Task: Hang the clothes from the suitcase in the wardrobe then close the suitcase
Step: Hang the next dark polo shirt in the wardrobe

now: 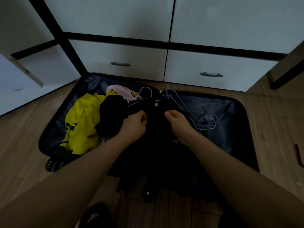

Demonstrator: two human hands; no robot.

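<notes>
Both grips pinch the dark garment (158,145) at frame centre: left hand (134,125) and right hand (178,123) curled on either side of its buttoned front, probably fitting it onto a hanger. It lies across the open suitcase (235,112), hangers (206,123) just right, yellow clothing (82,122) left, wardrobe (131,66) above

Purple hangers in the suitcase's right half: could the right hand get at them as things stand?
Probably yes. The purple hangers lie uncovered on the lining just beside the right hand. Its fingers, though, are curled on the dark garment, so it must let go first.
</notes>
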